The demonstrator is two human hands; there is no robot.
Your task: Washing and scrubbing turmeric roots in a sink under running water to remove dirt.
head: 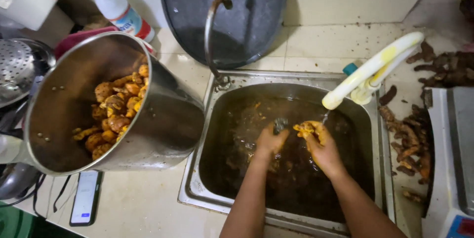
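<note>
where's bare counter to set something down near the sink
Bare tile lies in front of the steel pot, between the phone and the sink; another strip runs behind the sink under the dark pan. Right of the sink is crowded with roots and a scale.

A white plastic bottle (pixel 117 7) with a pale cap and a blue-and-red label leans against the wall, far up and left of the left hand (pixel 270 142); a smartphone (pixel 85 197), its screen lit white, lies flat low to that hand's left; a scale's blue-and-red display panel (pixel 461 226) sits at the corner, below and right of the right hand (pixel 322 145)
</note>
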